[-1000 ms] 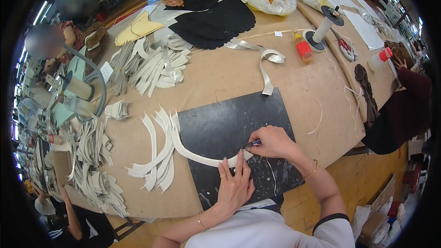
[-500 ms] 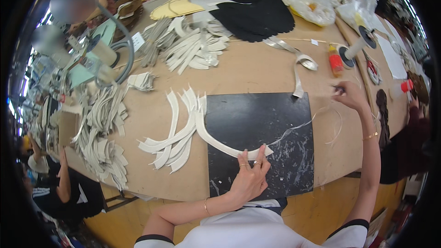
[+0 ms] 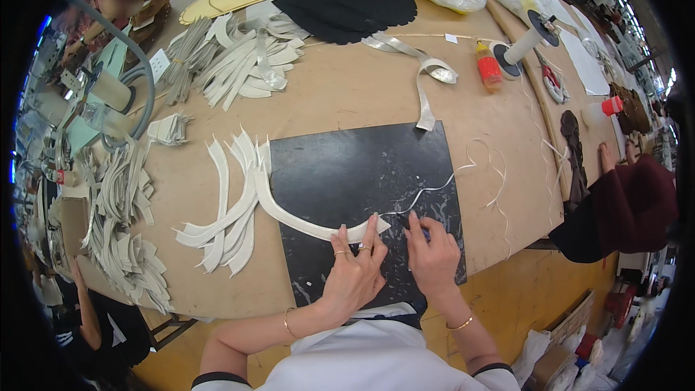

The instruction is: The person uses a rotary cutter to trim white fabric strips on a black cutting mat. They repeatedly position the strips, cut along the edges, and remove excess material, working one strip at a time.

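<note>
A curved cream fabric strip (image 3: 297, 227) lies across a black board (image 3: 340, 166), its pointed right end toward me. My left hand (image 3: 353, 269) presses that end down with fingers spread. Just to its right, my right hand (image 3: 434, 252) is closed around a small dark tool, mostly hidden by the fingers; its kind does not show. From the strip's tip a narrow white tape (image 3: 427, 190) runs past my right hand and off the board in loose loops. Several more curved strips (image 3: 230, 228) lie overlapped at the board's left edge.
Piles of cream strips (image 3: 127, 224) lie left, with another pile (image 3: 242, 65) farther back. Black fabric pieces (image 3: 355, 7) lie at the far side. A shiny ribbon (image 3: 426, 101), a red-labelled bottle (image 3: 489, 69), a spool (image 3: 525, 47) and red-handled scissors (image 3: 552, 80) are on the right.
My right hand has come in from the far right to beside the strip's tip, and the tape has gone slack. My left hand stays on the strip. The whole view has shifted.
</note>
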Available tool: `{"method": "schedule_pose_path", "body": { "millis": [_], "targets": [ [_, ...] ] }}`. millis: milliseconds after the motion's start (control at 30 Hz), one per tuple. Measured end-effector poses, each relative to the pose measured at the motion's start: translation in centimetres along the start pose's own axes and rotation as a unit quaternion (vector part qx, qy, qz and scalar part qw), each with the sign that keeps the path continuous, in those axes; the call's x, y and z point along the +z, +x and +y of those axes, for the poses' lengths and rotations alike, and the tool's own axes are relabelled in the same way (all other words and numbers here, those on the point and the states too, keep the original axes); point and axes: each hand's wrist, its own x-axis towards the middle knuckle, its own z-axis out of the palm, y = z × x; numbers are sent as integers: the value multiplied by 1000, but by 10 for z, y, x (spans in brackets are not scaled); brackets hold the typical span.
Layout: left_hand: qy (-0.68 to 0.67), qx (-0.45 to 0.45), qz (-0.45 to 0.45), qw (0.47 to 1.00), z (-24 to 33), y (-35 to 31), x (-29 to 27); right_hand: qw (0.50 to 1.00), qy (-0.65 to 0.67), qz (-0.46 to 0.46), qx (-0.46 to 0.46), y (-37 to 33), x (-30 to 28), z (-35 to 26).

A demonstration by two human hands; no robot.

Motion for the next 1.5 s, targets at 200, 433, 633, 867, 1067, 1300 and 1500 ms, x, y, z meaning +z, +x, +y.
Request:
{"method": "schedule_pose_path", "body": {
  "millis": [200,433,633,867,1067,1300,1500],
  "targets": [
    [6,-5,2,1000,2,0,0,1000,5,16,-27,10,14,-1],
    [-5,-13,16,1000,3,-1,3,993,76,33,84,11,9,9],
    [-178,-55,73,980,3,-13,10,978,189,6,84,32,-26,29],
    [-243,-116,12,963,-3,-38,19,979,102,-162,-66,28,6,-29],
    [-221,-94,68,968,-7,-42,26,993,45,-108,-27,14,15,-21],
    [-205,-98,51,973,-9,-39,16,991,107,67,31,27,2,17],
    [-281,-83,88,952,-25,-56,10,990,108,-81,45,62,-17,61]
  ]
}}
